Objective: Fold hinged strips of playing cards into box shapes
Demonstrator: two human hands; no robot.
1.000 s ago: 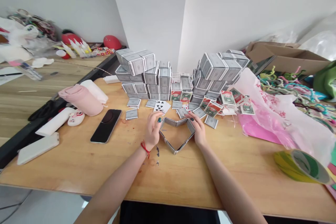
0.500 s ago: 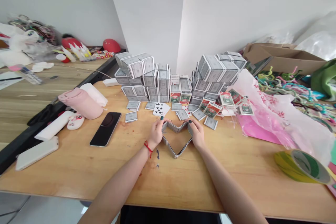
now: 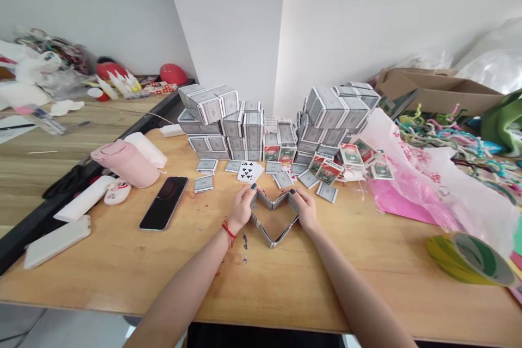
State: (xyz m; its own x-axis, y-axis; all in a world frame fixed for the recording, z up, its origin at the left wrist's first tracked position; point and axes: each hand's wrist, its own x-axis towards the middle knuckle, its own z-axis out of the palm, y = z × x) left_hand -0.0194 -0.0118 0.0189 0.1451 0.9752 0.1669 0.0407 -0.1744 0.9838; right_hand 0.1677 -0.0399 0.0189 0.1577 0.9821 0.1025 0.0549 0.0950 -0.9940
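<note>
A heart-shaped frame (image 3: pixel 261 228), made of folded playing cards with grey patterned backs, stands on edge on the wooden table. My left hand (image 3: pixel 242 207) grips its left side, thumb on the upper rim. On the right side, my right hand (image 3: pixel 304 209) holds it the same way. Beyond the frame lie small stacks of cards, among them a face-up club card (image 3: pixel 248 172) and a face-down stack (image 3: pixel 283 179). Blocks built from cards rise behind in a left pile (image 3: pixel 216 106) and a right pile (image 3: pixel 332 111).
A black phone (image 3: pixel 165 203), a pink pouch-like item (image 3: pixel 126 163) and a white power bank or case (image 3: pixel 59 242) lie to the left. Rightward are boxed card decks (image 3: pixel 329 172), pink plastic (image 3: pixel 403 196), a tape roll (image 3: pixel 468 258) and coloured fuzzy stems (image 3: pixel 448 133).
My fingers have shifted slightly on the heart-shaped frame, which both hands still hold. Otherwise only a small camera movement shows.
</note>
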